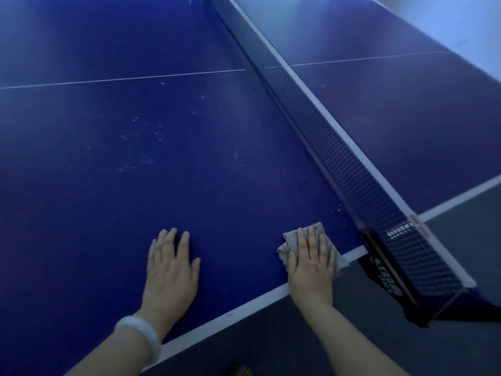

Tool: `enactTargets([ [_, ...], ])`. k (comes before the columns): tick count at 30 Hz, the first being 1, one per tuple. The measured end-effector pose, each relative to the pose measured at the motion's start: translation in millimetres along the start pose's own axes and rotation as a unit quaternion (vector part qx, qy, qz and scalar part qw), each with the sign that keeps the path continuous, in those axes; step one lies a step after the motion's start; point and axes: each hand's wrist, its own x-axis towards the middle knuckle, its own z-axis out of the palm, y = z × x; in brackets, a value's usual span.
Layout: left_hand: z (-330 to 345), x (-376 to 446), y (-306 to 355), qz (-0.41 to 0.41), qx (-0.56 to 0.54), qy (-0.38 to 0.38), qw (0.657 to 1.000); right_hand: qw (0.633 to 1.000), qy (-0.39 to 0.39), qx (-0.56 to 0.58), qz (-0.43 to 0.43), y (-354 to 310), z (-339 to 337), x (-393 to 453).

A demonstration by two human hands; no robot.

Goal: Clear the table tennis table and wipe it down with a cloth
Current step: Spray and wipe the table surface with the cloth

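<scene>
Landmark: we took the net [333, 137] as reference for all places.
Cloth: the grey cloth [314, 232] lay flat on the blue counter [108, 185], just left of the net's near end, touching the white edge line [352, 257].
Right hand: the right hand [311, 264] pressed down on the cloth, fingers [303, 240] straight and spread, not clenched.
Left hand: the left hand [170, 267] rested palm-down on bare counter, farther left of the net, fingers released, holding nothing; a pale bracelet [141, 337] sat on its wrist.
Surface: pale specks [135, 123] showed left of the net, well beyond the hands.
Risk 1: we judged the cloth, pressed but not gripped, could slide off the near edge.
Risk 2: a sweep toward the net could snag the cloth on the net post clamp [379, 264].
Risk 3: the far specks could be missed, needing a long reach.
</scene>
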Motion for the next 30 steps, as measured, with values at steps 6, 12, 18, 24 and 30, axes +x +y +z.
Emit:
enactTargets([
  [6,27.5,44.7,55.1,-0.003,0.023,0.015,1.0,1.0,-0.002,0.004,0.028,15.9,-1.4,17.4],
  [12,38.5,47.4,57.1,-0.022,0.054,0.011,0.998,0.998,-0.014,0.001,0.062,36.0,-7.0,59.2],
  [18,36.4,46.5,57.7,-0.022,0.062,0.002,0.998,0.998,-0.023,-0.017,-0.049,39.4,-8.4,68.1],
  [24,36.3,47.6,57.9,-0.024,0.076,-0.008,0.997,1.0,0.0,-0.024,0.013,61.7,-9.3,88.8],
  [30,36.1,47.2,57.5,-0.021,0.082,-0.009,0.996,0.999,-0.038,-0.002,-0.01,27.5,-16.5,136.9],
])
